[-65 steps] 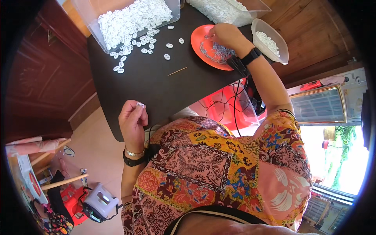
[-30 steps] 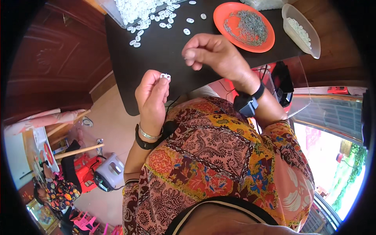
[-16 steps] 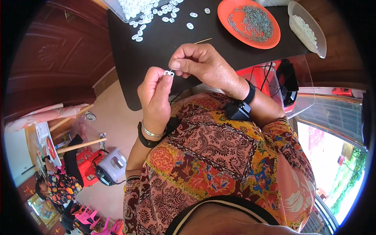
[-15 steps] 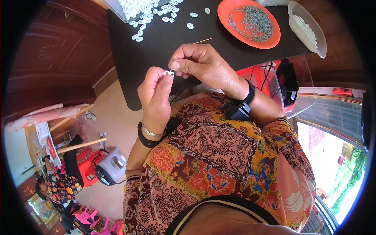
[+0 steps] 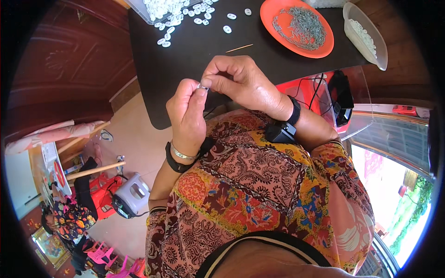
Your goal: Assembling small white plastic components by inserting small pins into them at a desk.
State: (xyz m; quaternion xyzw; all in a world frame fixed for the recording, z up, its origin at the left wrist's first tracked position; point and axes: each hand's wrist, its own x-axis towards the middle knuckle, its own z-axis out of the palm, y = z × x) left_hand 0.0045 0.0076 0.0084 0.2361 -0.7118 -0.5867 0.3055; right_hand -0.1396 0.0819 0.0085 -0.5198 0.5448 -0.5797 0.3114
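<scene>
My left hand (image 5: 187, 110) pinches a small white plastic piece (image 5: 200, 86) between thumb and forefinger, at the near part of the dark table. My right hand (image 5: 248, 83) comes in from the right, its thumb and forefinger closed against the same piece. Whatever those right fingertips hold is too small and covered to make out. Beyond the hands lies a thin wooden stick (image 5: 239, 48). Loose white oval pieces with two holes (image 5: 227, 29) are scattered farther back, and an orange plate (image 5: 281, 36) bears a heap of small grey screws (image 5: 308, 30).
A clear tub (image 5: 134, 10) heaped with white pieces stands at the far left of the dark table (image 5: 185, 60). A translucent container (image 5: 381, 51) of small white parts is at the right. Another person (image 5: 69, 217) is at the lower left, beyond a grey-white appliance (image 5: 132, 194).
My right fingertips have closed in over the white piece, which now shows less. My left hand has turned slightly and shifted a little to the right.
</scene>
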